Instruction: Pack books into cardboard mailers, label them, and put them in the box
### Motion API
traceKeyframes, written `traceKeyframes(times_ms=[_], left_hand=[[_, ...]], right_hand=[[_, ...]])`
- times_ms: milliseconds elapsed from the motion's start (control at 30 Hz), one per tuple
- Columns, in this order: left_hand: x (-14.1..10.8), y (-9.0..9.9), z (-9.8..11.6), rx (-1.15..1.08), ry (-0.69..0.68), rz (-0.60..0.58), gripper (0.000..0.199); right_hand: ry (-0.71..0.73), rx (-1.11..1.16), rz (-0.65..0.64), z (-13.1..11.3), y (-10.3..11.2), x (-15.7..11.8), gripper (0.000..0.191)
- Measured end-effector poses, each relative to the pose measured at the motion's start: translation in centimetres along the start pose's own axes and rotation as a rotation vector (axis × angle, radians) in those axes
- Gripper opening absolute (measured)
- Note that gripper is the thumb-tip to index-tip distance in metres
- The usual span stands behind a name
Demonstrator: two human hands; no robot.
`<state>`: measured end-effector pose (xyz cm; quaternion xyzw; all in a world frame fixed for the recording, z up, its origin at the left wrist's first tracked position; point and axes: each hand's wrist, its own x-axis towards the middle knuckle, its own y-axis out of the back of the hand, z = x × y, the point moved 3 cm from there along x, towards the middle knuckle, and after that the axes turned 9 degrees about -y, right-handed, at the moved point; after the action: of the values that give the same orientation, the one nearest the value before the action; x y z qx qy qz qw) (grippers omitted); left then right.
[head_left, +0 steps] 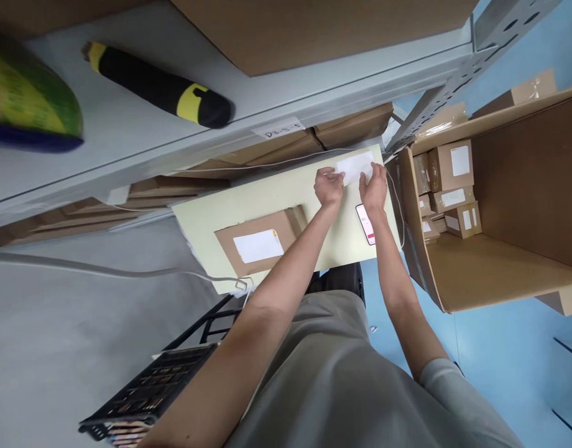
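Observation:
A blank-looking white label (354, 167) is at the far right end of the cream-coloured board (199, 221), with a hand at either side of it. My left hand (329, 185) has its fingers curled in and pinches the label's lower left corner. On the other side, my right hand (374, 190) grips the label's right edge between thumb and fingers. A phone (365, 223) with a lit screen lies beneath my right wrist. Left of my left forearm, a brown cardboard box (230, 239) rests on the board and bears a white label (258, 246) on top.
A big open carton (523, 267) on the right holds several small labelled boxes (454, 165). Above the board runs a grey shelf (267, 84) with a black-and-yellow cutter (155, 84). A black crate (150, 386) stands lower left. A grey cable (104, 269) crosses the left.

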<state>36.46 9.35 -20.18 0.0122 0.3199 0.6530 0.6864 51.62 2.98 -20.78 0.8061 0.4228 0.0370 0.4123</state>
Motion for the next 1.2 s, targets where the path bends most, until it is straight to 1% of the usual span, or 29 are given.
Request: traceKeyframes(times_ms=[100,233,300,367,433,500,567,633,700,767,867,933,1000,1100,1200], left_hand=[[-0.2,0.4,0.5,-0.057,0.106,0.054,0.020],[-0.3,0.9,1.4,-0.061,0.078,0.003,0.014],[-0.5,1.1,1.7,-0.044,0.045,-0.011,0.013],[-0.9,1.3,2.0,-0.004,-0.010,-0.002,0.012],[-1.5,1.5,2.4,0.038,-0.109,0.037,0.008],[-2.3,1.5,2.9,0.046,-0.217,0.061,0.005],[-3.2,1.3,3.2,0.009,-0.291,0.018,0.008],[-4.3,0.8,3.5,-0.044,-0.326,-0.070,0.016],[-5.2,0.4,3.8,-0.073,-0.340,-0.158,0.023],[-5.7,0.3,4.0,-0.072,-0.346,-0.212,0.027],[-5.1,0.4,4.1,-0.044,-0.340,-0.206,0.025],[-4.1,0.2,4.1,-0.020,-0.316,-0.192,0.022],[-2.8,-0.3,4.0,0.013,-0.284,-0.200,0.020],[-1.3,-1.6,4.1,0.075,-0.274,-0.220,0.019],[-0.4,-3.3,4.5,0.136,-0.347,-0.240,0.020]], right_hand=[[-0.012,0.038,-0.011,0.0,0.3,0.1,0.041],[-0.018,0.049,-0.024,0.0,0.2,0.1,0.039],[-0.018,0.033,-0.023,0.1,0.2,0.1,0.040],[-0.005,0.029,-0.005,-0.1,0.3,-0.1,0.043],[0.027,0.064,0.014,-0.7,0.6,-0.4,0.045],[0.066,0.137,-0.007,-1.7,0.8,-0.8,0.050],[0.085,0.216,-0.074,-3.0,1.0,-1.2,0.056],[0.061,0.267,-0.131,-4.0,1.4,-1.4,0.060],[0.017,0.283,-0.137,-4.3,2.3,-1.0,0.058],[-0.008,0.276,-0.106,-4.0,3.7,-0.2,0.056],[0.000,0.256,-0.034,-2.8,6.3,1.6,0.055],[0.004,0.243,0.024,-1.8,8.0,2.9,0.054],[-0.006,0.231,0.077,-0.9,9.3,4.0,0.054],[-0.029,0.219,0.108,-0.2,10.5,5.2,0.052],[-0.051,0.183,0.099,-0.1,10.9,6.0,0.048]])
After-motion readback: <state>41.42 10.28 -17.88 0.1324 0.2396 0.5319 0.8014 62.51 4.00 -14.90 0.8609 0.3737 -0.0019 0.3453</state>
